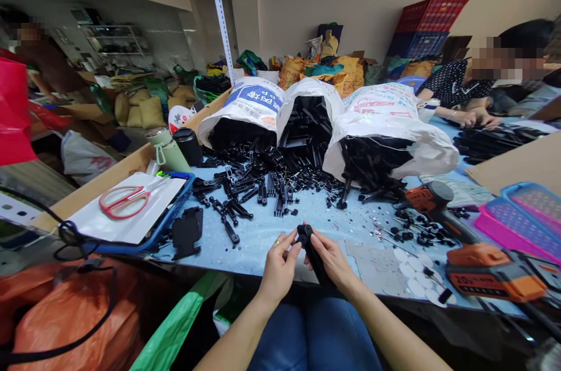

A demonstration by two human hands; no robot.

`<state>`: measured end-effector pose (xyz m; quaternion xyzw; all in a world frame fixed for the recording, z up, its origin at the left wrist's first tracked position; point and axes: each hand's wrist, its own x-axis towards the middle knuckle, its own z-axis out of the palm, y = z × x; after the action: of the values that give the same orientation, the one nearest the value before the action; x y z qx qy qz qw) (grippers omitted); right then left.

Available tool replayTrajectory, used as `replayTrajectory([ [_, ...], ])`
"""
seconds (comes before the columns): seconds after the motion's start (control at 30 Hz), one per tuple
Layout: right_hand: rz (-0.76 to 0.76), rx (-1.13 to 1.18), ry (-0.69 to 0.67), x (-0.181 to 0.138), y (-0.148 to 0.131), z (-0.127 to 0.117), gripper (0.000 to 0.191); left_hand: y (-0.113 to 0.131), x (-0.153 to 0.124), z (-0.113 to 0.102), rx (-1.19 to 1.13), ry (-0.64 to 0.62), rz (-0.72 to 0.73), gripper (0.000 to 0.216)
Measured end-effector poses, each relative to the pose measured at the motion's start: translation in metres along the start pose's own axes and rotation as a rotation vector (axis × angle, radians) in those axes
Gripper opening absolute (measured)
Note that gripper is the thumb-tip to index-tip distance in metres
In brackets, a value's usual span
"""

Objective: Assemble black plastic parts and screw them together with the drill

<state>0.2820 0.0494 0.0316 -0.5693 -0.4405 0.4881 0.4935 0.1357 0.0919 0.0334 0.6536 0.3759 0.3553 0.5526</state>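
Both my hands meet at the near edge of the blue table [258, 254], around a long black plastic arm piece [318, 260] with rounded joint ends. My right hand [331, 254] wraps round its length. With thumb and fingers, my left hand [280, 263] pinches a black part at its upper end; the exact shape there is partly hidden by the fingers. Just beyond lie loose black plastic arm parts [230, 231] and a heap of small screws and knobs [302, 178]. A flat black plate-like part [187, 232] rests to the left.
Three white sacks [381, 114] spill black parts at the back. An orange cordless drill [491, 271] lies right, beside white discs [416, 271] and pink and blue baskets [521, 225]. Red-handled scissors [125, 203] lie on a blue tray [184, 196] at left. A co-worker [482, 79] sits far right.
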Motion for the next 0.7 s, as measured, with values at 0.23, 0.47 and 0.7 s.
replayTrajectory([
  [0.23, -0.224, -0.301, -0.164, -0.003, 0.003, -0.031, 0.046, 0.011, 0.000, -0.011, 0.281, -0.028, 0.242, 0.033],
  [0.47, -0.426, -0.601, -0.174, -0.002, -0.014, -0.037, 0.048, 0.010, 0.002, -0.008, 0.323, -0.061, 0.344, 0.032],
  [0.7, -0.529, -0.335, 0.147, -0.009, -0.008, 0.018, 0.048, 0.011, 0.000, 0.020, 0.177, 0.352, 0.456, 0.034],
])
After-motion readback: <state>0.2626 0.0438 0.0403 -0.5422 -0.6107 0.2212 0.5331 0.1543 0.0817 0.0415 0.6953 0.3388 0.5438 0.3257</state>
